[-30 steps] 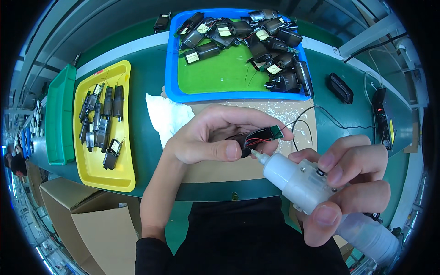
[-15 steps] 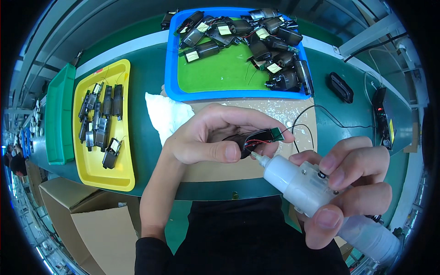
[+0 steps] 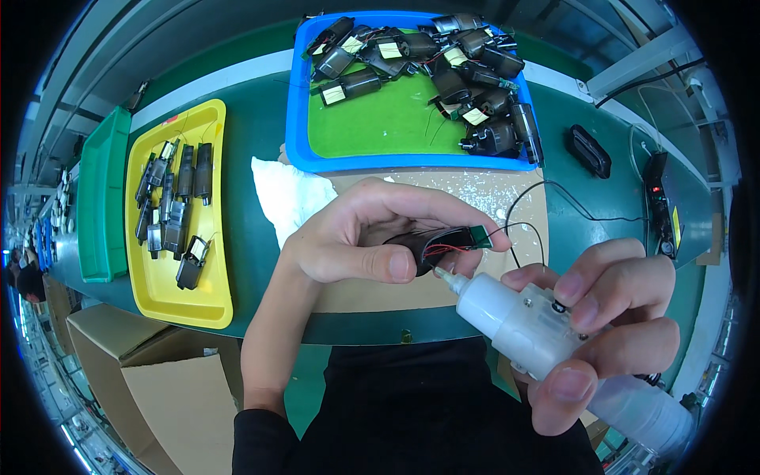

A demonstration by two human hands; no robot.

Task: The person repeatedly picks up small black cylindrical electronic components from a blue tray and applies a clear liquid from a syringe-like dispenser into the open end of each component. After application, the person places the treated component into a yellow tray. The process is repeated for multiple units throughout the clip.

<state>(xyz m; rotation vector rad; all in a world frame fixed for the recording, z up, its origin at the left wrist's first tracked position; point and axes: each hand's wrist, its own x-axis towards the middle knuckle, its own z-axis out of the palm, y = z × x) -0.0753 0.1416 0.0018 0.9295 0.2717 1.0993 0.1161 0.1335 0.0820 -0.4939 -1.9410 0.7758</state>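
My left hand (image 3: 336, 241) is closed around a small black plastic housing (image 3: 410, 242); red wires (image 3: 443, 248) and a little green circuit board (image 3: 480, 235) show at its right end. My right hand (image 3: 625, 309) grips a whitish, translucent glue dispenser (image 3: 532, 331), tilted with its narrow nozzle (image 3: 449, 277) toward the housing. The nozzle's tip is at the housing's lower edge by the wires; whether they touch, I cannot tell. A thin black wire (image 3: 508, 207) runs behind the board. Fingers hide part of the housing.
Ahead, a blue tray (image 3: 296, 131) holds several similar black units. A yellow tray (image 3: 178, 305) on the left has more, beside a green bin (image 3: 103, 206). White cloth (image 3: 286, 198) and cardboard (image 3: 356, 297) lie beneath my hands. A black device (image 3: 659, 202) stands right; an open carton (image 3: 170, 396) sits lower left.
The glue dispenser and my right hand have shifted very slightly down and to the right. The left hand keeps its hold on the housing in nearly the same place.
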